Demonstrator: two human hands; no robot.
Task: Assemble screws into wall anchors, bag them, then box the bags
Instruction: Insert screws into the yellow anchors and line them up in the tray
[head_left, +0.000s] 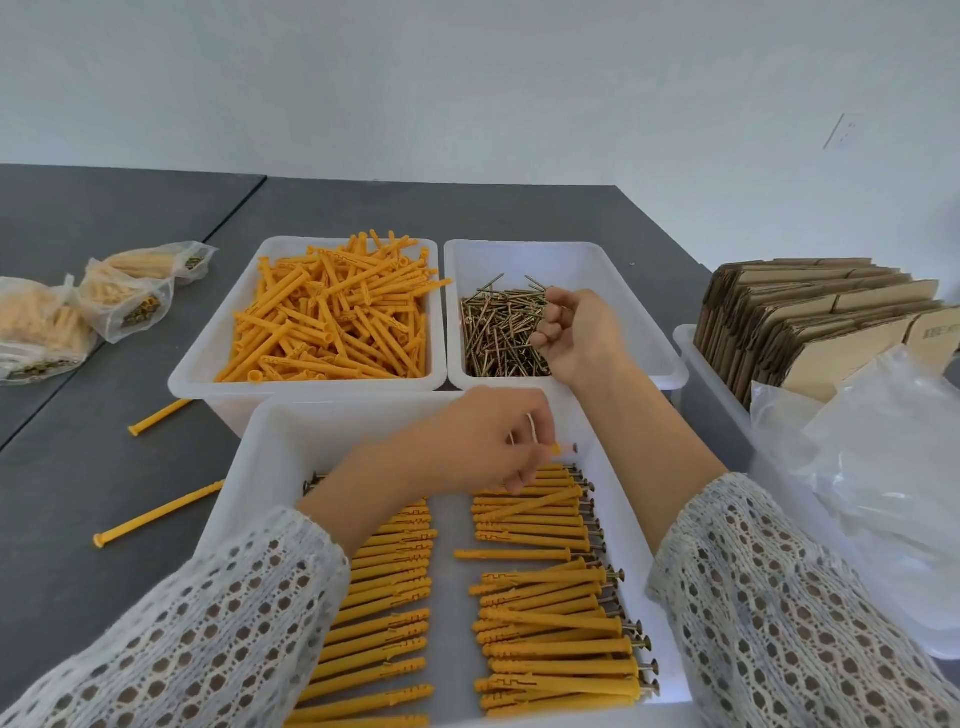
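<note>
Pinching an assembled anchor, left hand; right hand clutches screws.

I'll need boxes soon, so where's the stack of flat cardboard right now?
In the head view, the flattened cardboard stack stands on edge in a white bin at the far right of the table, just right of the screw tray, behind the clear plastic bags.

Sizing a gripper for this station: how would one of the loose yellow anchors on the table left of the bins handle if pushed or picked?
The loose anchor is a long, straight, round plastic shaft, so pushed sideways it would probably roll. It looks light and fairly stiff, since those heaped in the anchor bin stay straight. The flared head may make it curve rather than roll true.
</note>
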